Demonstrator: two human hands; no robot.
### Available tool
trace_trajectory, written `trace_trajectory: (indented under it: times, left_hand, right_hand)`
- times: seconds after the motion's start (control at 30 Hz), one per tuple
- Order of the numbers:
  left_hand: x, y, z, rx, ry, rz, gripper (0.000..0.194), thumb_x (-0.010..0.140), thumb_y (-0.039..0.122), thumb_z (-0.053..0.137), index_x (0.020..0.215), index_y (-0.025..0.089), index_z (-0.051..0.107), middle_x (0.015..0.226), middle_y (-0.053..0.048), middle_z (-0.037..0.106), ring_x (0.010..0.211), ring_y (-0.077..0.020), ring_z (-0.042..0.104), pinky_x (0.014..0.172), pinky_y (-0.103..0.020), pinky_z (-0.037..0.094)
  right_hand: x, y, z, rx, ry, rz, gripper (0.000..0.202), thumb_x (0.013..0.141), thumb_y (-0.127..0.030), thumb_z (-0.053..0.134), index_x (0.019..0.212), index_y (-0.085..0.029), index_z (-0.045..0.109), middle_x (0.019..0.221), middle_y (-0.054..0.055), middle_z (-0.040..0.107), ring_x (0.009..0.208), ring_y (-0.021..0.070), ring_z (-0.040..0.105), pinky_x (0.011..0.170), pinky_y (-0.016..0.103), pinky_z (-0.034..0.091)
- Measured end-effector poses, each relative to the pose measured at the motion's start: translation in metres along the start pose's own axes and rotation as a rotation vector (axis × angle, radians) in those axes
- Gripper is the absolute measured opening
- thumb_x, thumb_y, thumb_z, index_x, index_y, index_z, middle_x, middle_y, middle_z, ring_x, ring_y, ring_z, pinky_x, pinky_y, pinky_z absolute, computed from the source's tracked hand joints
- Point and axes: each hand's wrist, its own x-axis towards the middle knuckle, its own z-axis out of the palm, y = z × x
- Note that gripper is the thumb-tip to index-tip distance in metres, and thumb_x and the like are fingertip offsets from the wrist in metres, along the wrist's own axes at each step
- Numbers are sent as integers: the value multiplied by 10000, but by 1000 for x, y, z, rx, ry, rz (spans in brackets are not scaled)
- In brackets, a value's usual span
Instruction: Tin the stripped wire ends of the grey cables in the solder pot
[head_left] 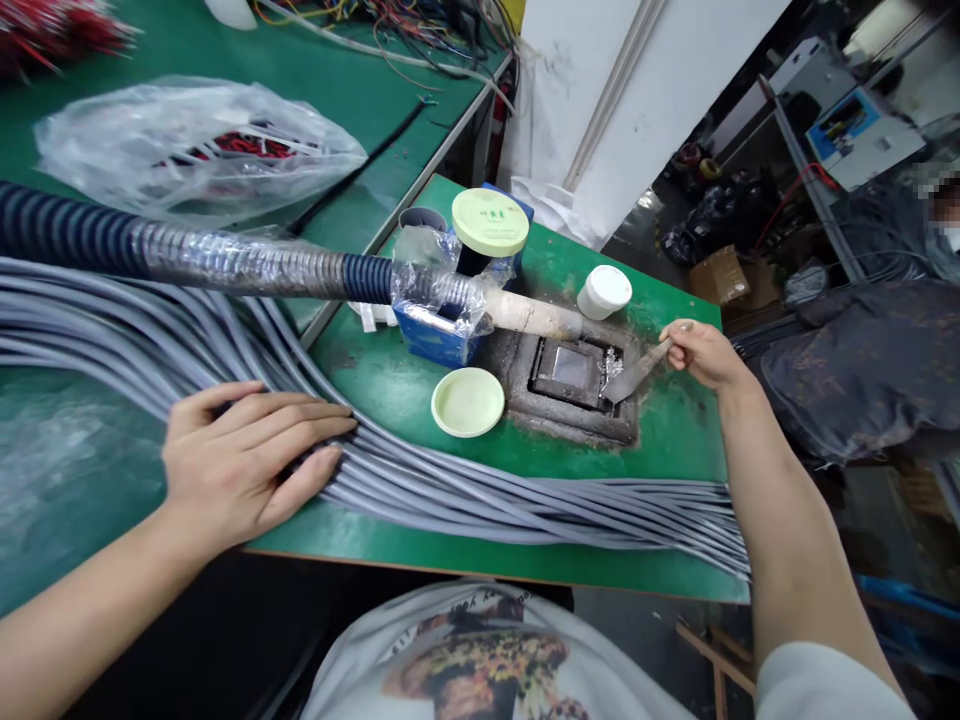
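Observation:
My left hand (255, 455) lies on a thick bundle of grey cables (465, 490), its fingers spread a little over them. At the right, my right hand (697, 352) pinches the handle of a flat scraper (637, 375). The scraper's blade reaches the right side of a square solder pot (571, 368), beside some silvery, crumbly residue (613, 362). The pot's middle is shiny and is set in a dirty, dark frame. Above it ends the pale nozzle of a ribbed hose (532, 315).
Around the pot stand a white tub (604, 292), a shallow pale-green lid (468, 402), a round green-lidded can (490, 222) and a blue box (436, 335). A plastic bag (199, 145) lies at the upper left. A person (840, 350) is at the far right.

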Motion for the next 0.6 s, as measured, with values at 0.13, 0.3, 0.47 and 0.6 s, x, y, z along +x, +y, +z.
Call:
trace_trajectory:
  times: [0.13,0.3,0.47,0.6]
  left_hand:
    - [0,1,0,-2,-2,-15,202,822,308,551,994,273,651,922,24,762,846,-204,688,878,-416,389]
    - [3,3,-1,-6,27,-11,201,828,305,546,984,248,659,933,5,759,828,-207,689,871,-418,391]
    - [5,6,-1,-16,24,-52,176,830,285,551,970,263,657,940,14,759,825,-203,694,902,-416,386]
    - [6,8,-1,-25,22,-71,160,843,293,547,966,275,648,941,18,759,824,-205,697,895,-428,399]
  right_hand:
    - [11,9,-6,123,-59,113,303,746,-446,714,814,-178,589,489,-67,387,407,74,346,431,227,271]
    - [15,19,-6,200,-126,205,289,780,-440,692,852,-180,586,500,-78,356,395,60,311,430,216,244]
    - [19,29,-9,240,-151,201,277,790,-438,682,850,-186,583,489,-83,338,373,58,294,409,207,235]
    - [21,33,-9,262,-148,186,252,800,-418,677,856,-186,597,488,-77,353,374,65,315,405,209,252]
